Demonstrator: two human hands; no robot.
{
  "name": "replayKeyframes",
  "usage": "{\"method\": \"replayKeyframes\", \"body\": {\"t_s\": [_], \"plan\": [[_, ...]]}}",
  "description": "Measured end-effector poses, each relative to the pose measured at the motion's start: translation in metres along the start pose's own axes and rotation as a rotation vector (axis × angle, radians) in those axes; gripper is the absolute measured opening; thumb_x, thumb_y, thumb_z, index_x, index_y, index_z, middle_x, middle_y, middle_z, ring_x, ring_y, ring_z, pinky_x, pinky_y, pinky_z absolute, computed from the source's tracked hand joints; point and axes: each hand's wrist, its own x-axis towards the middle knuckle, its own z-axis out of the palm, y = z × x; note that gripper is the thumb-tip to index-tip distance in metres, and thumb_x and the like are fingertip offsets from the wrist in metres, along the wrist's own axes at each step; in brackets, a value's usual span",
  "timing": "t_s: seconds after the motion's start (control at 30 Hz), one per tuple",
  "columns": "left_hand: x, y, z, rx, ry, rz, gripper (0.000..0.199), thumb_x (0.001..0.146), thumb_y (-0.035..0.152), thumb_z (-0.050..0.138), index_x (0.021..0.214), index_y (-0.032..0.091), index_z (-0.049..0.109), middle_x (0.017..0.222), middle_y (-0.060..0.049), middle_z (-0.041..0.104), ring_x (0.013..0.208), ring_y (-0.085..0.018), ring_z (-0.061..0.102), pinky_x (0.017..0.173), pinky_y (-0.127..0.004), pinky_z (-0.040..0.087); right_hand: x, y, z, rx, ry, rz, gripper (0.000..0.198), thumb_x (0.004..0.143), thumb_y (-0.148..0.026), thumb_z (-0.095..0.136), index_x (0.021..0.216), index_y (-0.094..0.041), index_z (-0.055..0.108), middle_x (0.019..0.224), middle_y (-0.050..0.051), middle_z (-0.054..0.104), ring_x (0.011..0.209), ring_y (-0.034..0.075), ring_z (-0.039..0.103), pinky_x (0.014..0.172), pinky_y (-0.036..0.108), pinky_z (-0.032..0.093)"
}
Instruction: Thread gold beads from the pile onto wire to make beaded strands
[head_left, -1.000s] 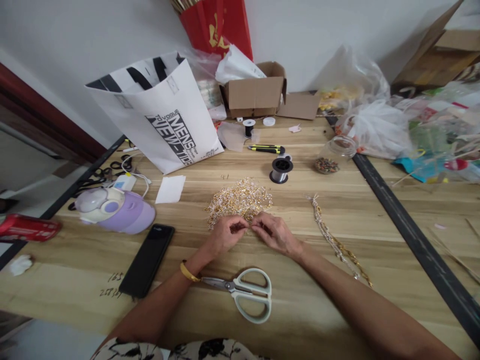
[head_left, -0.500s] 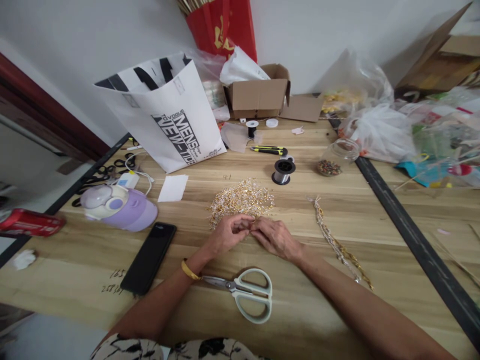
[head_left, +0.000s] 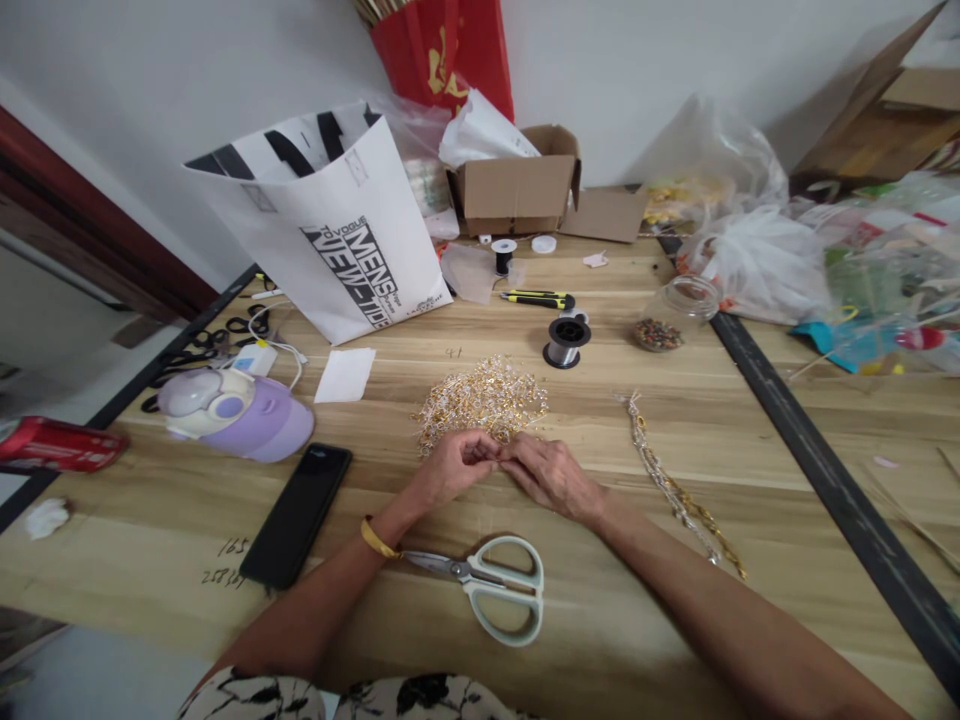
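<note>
My left hand and my right hand meet at the fingertips, both closed in a pinch. Whatever lies between the fingers is too small to make out. Just beyond them spreads a loose pile of small gold and silver clasps or links. Scissors with pale green handles lie on the wooden table, their blade tips by my left wrist. To the right of my hands rest gold and silver chains, bundled at the far end.
A black phone and a purple bottle lie on the left. Behind the pile stand a wire spool, a utility knife, a jar of beads and a white paper bag. A cardboard box sits near the wall.
My fingertips stay together over nearly the same spot, with only a slight shift of the fingers. The things on the table have not moved.
</note>
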Motion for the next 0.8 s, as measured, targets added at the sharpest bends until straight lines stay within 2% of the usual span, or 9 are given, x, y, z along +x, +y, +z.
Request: {"method": "replayKeyframes", "body": {"t_s": [0.27,0.53,0.8], "plan": [[-0.0004,0.0011,-0.0001,0.132,0.024,-0.013,0.005,0.071,0.014,0.06,0.07,0.011,0.064,0.066,-0.001,0.062,0.062,-0.011,0.055,0.061,-0.02,0.043,-0.0007,0.002,0.0007,0.002,-0.008,-0.003,0.013,0.096,-0.023,0.04,0.096,-0.017,0.052,0.084,0.007,0.06,0.073,0.016,0.059,0.065,0.026,0.047],[0.0017,-0.0036,-0.0038,0.028,-0.009,-0.039,0.01,0.071,0.021,0.064,0.073,0.01,0.065,0.065,-0.001,0.063,0.063,-0.011,0.056,0.062,-0.021,0.044,-0.0008,0.0032,0.0004,-0.001,0.021,-0.011,0.01,0.095,-0.021,0.042,0.096,-0.017,0.051,0.082,0.006,0.06,0.072,0.016,0.058,0.065,0.026,0.047],[0.0026,-0.0073,-0.0048,0.009,0.017,-0.023,0.01,0.072,0.021,0.064,0.073,0.01,0.065,0.064,-0.001,0.062,0.061,-0.01,0.055,0.061,-0.02,0.043,0.0006,0.0029,-0.0006,-0.004,0.031,-0.001,0.011,0.095,-0.021,0.042,0.096,-0.017,0.052,0.082,0.006,0.06,0.073,0.016,0.059,0.066,0.027,0.047]]}}
